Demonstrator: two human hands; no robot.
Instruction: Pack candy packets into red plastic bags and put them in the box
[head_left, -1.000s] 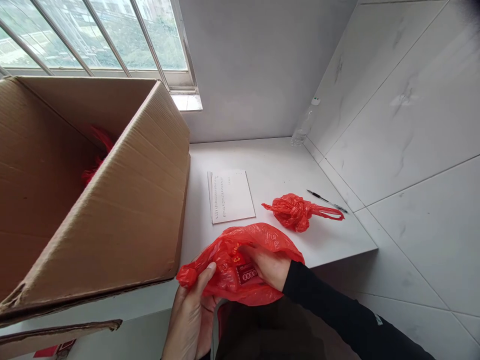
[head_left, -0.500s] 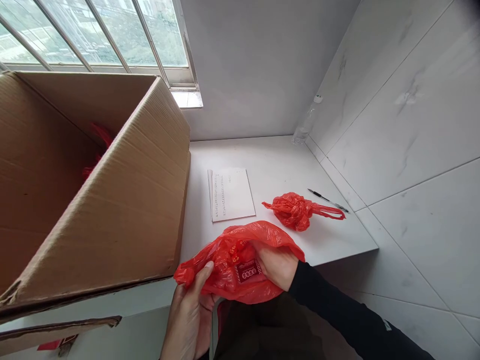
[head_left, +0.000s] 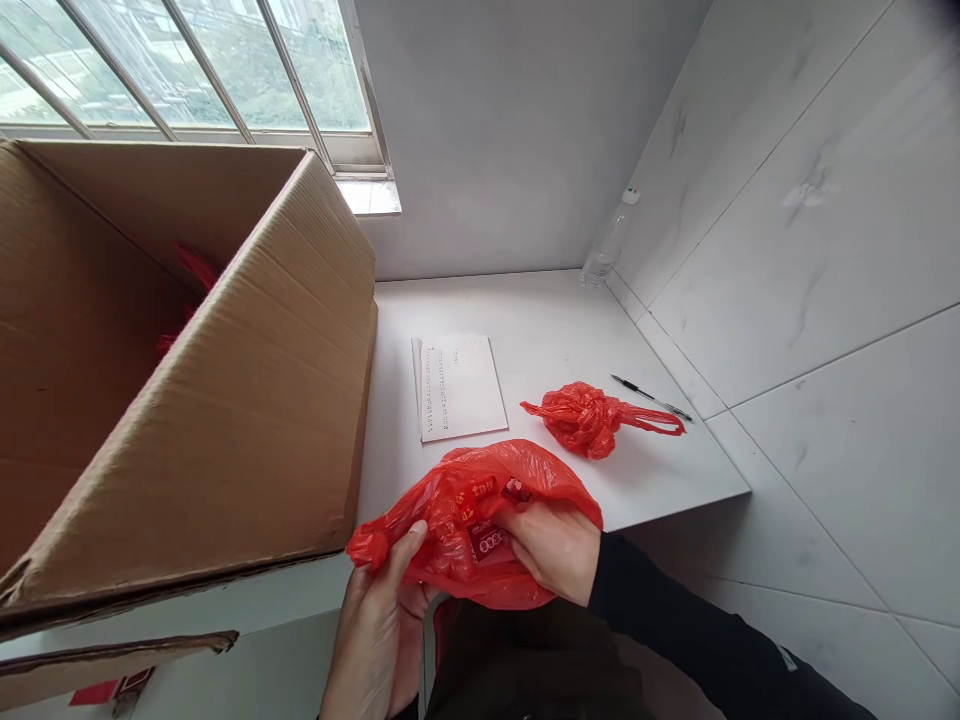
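Red bag (head_left: pixel 525 462) | mouth wide, at table edge (head_left: pixel 679 503) | left hand (head_left: pixel 386 610) clamps it | right hand (head_left: pixel 559 550) inside, grip unclear

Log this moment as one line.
left hand: holds open bag | right hand: inside bag, at packets | nearby: second bag, paper, pen, box

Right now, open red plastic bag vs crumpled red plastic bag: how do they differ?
The open red plastic bag has its mouth spread, a dark red packet showing; the crumpled red plastic bag is bunched up. The open bag is held by the left hand; the crumpled bag lies on the white table. Both are red plastic.
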